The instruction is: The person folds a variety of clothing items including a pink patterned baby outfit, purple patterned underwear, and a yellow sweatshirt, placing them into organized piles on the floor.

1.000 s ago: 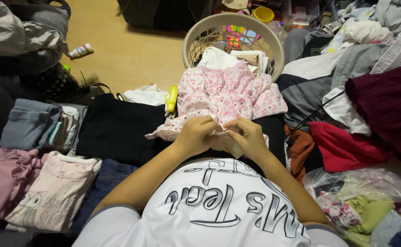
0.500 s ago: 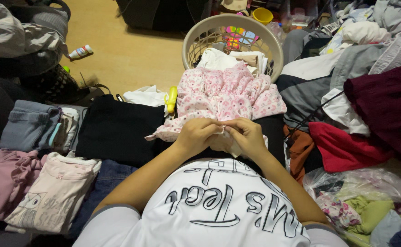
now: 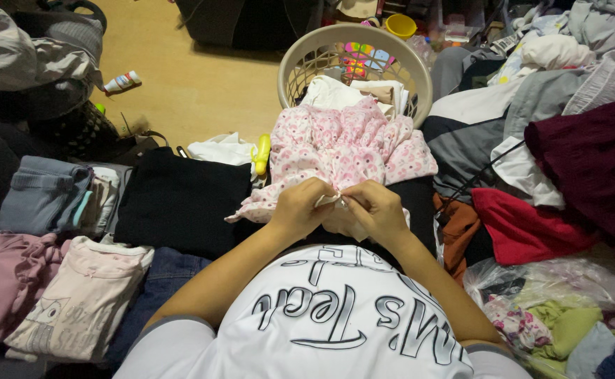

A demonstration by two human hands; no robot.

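Note:
A pink floral frilly garment (image 3: 342,151) lies spread in front of me, its far end against a beige laundry basket (image 3: 293,63). My left hand (image 3: 300,209) and my right hand (image 3: 378,210) meet at the garment's near edge. Both pinch a small white strip of its fabric between fingertips. The garment's near hem is hidden under my hands.
Folded clothes lie at left: a black piece (image 3: 181,200), a grey one (image 3: 41,193), pink ones (image 3: 76,298). A yellow object (image 3: 262,153) lies beside the black piece. Loose clothes heap at right, with a red cloth (image 3: 525,228) and a plastic bag (image 3: 560,309). A small tube (image 3: 123,81) lies on the floor.
My hands have lifted the pinched bit of fabric slightly and shifted a little; the garment stays where it was.

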